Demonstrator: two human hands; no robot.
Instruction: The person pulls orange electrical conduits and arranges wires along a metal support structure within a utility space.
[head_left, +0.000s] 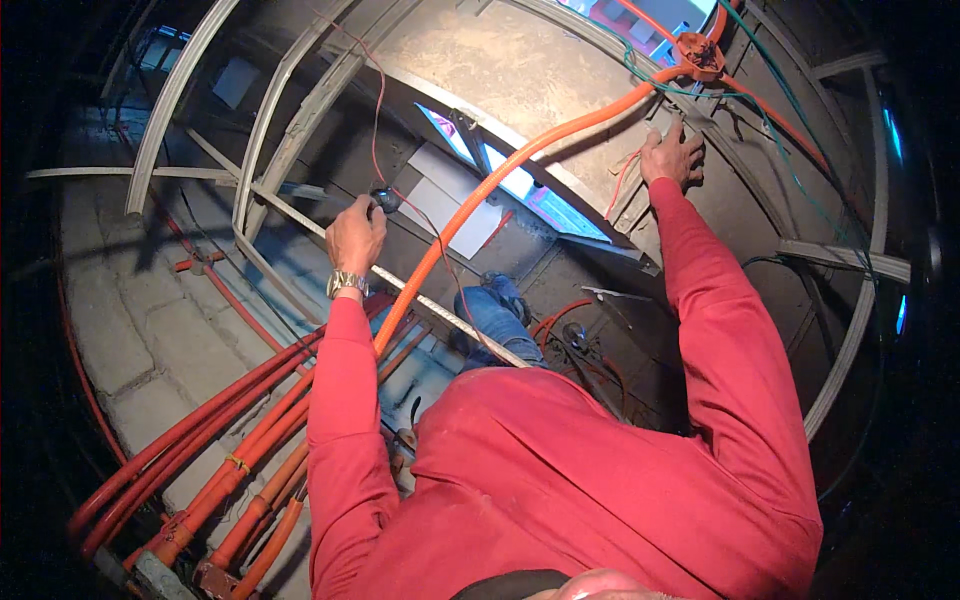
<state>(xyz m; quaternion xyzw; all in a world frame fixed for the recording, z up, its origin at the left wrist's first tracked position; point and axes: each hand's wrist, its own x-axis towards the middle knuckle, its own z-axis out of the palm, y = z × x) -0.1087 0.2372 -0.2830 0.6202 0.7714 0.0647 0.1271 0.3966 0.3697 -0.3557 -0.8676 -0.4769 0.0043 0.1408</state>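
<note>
My left hand (357,238), with a metal-banded watch at the wrist, is closed on a small round black object (385,199) whose kind I cannot make out. Close by it, a thin red wire (377,110) hangs down. Over at the upper right, my right hand (673,160) rests by a metal channel with its fingers bent; what they hold, if anything, is hidden. A short red wire (622,182) runs up to those fingers. Just above is an orange junction box (699,57) with dark wire ends inside. Thick orange conduit (520,160) runs from it between my arms.
Metal ceiling channels (265,110) cross the left side and border a tan board (500,60). A pale rod (450,315) slants below my hands. Red and orange pipes (210,490) line the block wall at lower left. Green wires (790,90) hang at right. Cables lie farther down.
</note>
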